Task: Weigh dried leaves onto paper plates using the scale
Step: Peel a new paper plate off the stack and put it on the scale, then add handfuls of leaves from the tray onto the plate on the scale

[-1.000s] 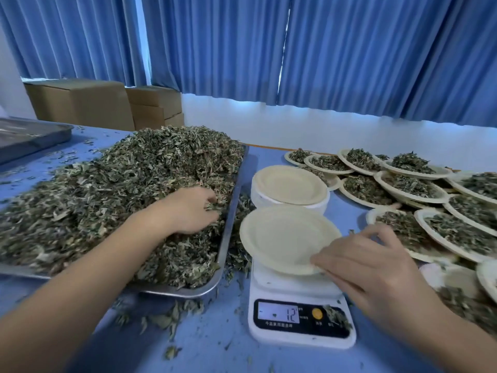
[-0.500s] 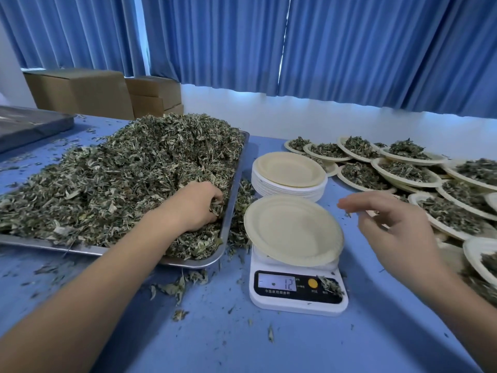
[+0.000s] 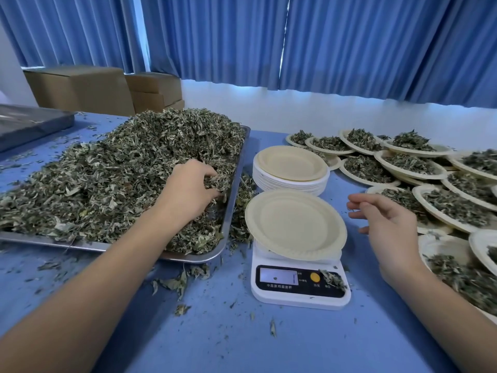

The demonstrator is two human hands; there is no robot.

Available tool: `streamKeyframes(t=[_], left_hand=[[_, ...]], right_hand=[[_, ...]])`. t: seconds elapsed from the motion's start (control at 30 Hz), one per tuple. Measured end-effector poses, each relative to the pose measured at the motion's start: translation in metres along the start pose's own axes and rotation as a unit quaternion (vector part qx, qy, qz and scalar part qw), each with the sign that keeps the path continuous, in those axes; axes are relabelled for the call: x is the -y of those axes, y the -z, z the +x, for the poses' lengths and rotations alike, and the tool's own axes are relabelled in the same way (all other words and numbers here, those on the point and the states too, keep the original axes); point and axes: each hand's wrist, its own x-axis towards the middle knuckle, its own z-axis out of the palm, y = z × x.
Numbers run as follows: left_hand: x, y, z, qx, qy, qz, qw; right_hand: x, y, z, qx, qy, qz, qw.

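Observation:
A big heap of dried leaves (image 3: 107,179) fills a steel tray (image 3: 236,184) on the left. My left hand (image 3: 188,189) is dug into the heap near the tray's right edge, fingers curled round a clump of leaves. An empty paper plate (image 3: 295,224) sits on the white scale (image 3: 301,289) in the middle; the display digits are unreadable. My right hand (image 3: 384,227) hovers just right of that plate, fingers loosely spread, holding nothing. A stack of empty paper plates (image 3: 290,168) stands behind the scale.
Several paper plates filled with leaves (image 3: 408,162) cover the table's right side. A second metal tray (image 3: 32,125) lies at far left, cardboard boxes (image 3: 80,87) behind it. Loose leaf bits (image 3: 177,284) litter the blue tabletop in front of the tray.
My right hand has let go of the plate on the scale and drawn back to the right. My left hand has closed on a clump in the heap.

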Motion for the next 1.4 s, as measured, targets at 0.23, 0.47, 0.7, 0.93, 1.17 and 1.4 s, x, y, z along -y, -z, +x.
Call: streamKeyframes(t=[0.23,0.47,0.7,0.93,1.17,1.4], left_hand=[[-0.014,0.011,0.002,-0.08,0.018,-0.109,0.991],[-0.074,0.002,0.006,-0.023,-0.038,-0.226,0.973],[-0.115,-0.018,0.001,0.209,-0.117,-0.094,0.966],[-0.073,0.004,0.037,0.141,-0.023,-0.15,0.978],[-0.012,-0.01,0.062,0.232,0.045,0.053,0.97],[-0.007,-0.018,0.059,0.242,-0.009,0.096,0.965]], right_hand=[[0.0,0.004,0.001,0.004,-0.02,0.001,1.0],[-0.001,0.005,0.002,0.015,-0.03,-0.003,0.999],[-0.003,0.005,0.003,0.026,-0.041,-0.004,0.999],[-0.003,0.006,0.003,0.022,-0.043,0.01,0.999],[-0.001,0.006,0.003,0.021,-0.037,0.008,0.999],[-0.002,0.005,0.004,0.031,-0.028,-0.007,0.999]])
